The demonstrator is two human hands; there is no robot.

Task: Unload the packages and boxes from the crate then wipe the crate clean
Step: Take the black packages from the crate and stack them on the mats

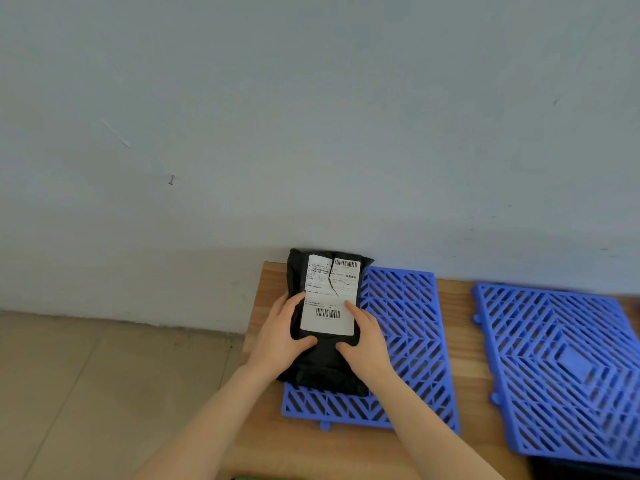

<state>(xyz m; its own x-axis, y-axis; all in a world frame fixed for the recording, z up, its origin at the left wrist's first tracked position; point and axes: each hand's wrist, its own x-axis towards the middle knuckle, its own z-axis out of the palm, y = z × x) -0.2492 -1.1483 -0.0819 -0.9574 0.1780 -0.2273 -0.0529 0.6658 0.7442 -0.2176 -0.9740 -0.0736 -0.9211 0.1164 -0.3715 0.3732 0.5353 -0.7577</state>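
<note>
A black plastic package (320,362) with a torn white shipping label (330,294) lies on the left part of a blue grid mat (408,344), its far end against the wall. My left hand (280,337) holds the package's left edge, thumb on top. My right hand (367,341) holds its right edge, thumb and index finger on top by the label. No crate is in view.
A second blue grid mat (561,372) lies to the right on the same wooden table (266,296). The table's left edge drops to a beige tiled floor (86,393). A grey wall (311,116) stands right behind the table.
</note>
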